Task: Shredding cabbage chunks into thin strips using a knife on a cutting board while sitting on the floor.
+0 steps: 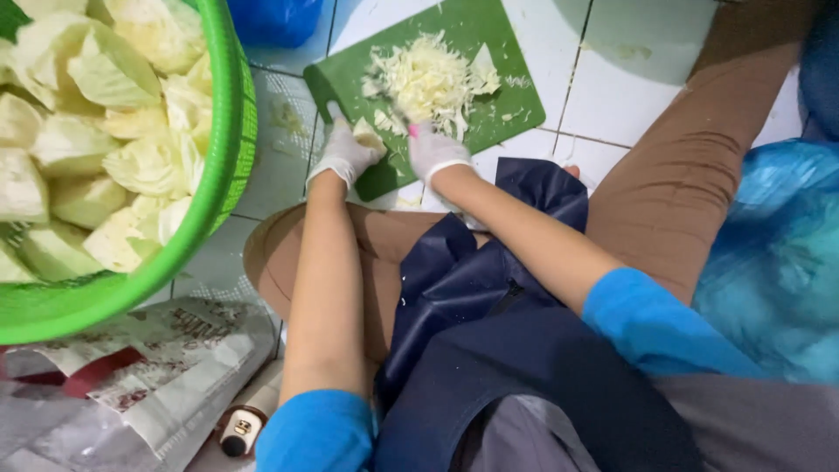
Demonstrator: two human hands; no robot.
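A green cutting board lies on the white tiled floor in front of me, with a heap of shredded cabbage on it. My left hand, in a white glove, presses a small cabbage piece onto the board's near corner. My right hand, also gloved, is closed around a pink-handled knife whose blade reaches toward the shreds; the blade is blurred and hard to make out.
A large green basket full of cabbage chunks stands at the left. Plastic bags and printed paper lie at the lower left, with a small bottle. A blue plastic bag sits at the right. My knees flank the board.
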